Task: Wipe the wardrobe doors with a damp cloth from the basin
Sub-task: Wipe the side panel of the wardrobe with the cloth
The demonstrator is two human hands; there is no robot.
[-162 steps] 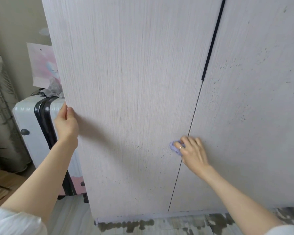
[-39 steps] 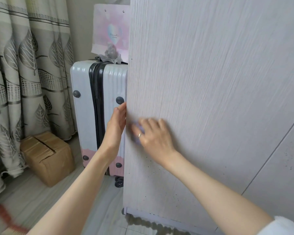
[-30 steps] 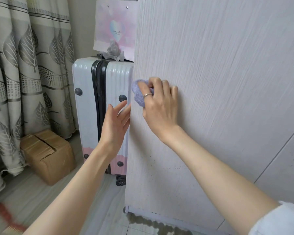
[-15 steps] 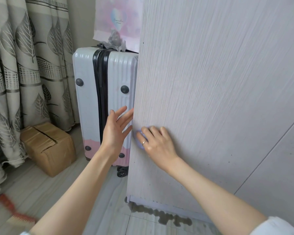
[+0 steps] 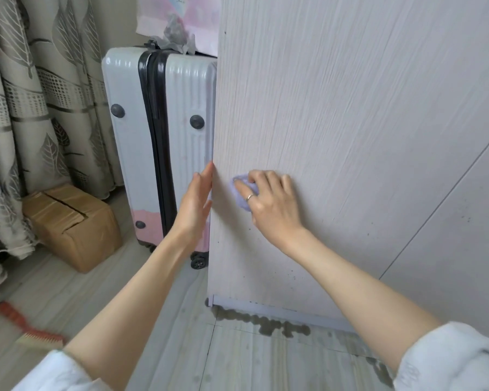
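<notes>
I am pressing the lilac cloth point(image 5: 242, 194) flat against the left wardrobe door point(image 5: 336, 114) with my right hand point(image 5: 271, 206), fingers loosely curved over the wad so that it is bunching out past my knuckles toward the door's outer left edge. My left hand point(image 5: 195, 206) is standing open, fingers straight and together, its fingertips touching that same left edge just beside the cloth; it is holding nothing, only steadying the panel.

The cloth is lying at the lower part of the door, close to the left edge, and the door's long axis is running up and down, with its grain. So I am judging that the wiping ahead runs along that edge, and the right hand is the one placed for it. Dark specks point(image 5: 292, 275) are showing below my wrist, toward the door's bottom edge, so that patch is looking unwiped. The second door point(image 5: 463, 235) is lying to the right, past the seam, well apart from the cloth.

The basin is not in view. A cardboard box point(image 5: 74, 224) with closed flaps is sitting on the floor; its contents are hidden. A suitcase point(image 5: 158, 142) is standing upright beside the wardrobe.
</notes>
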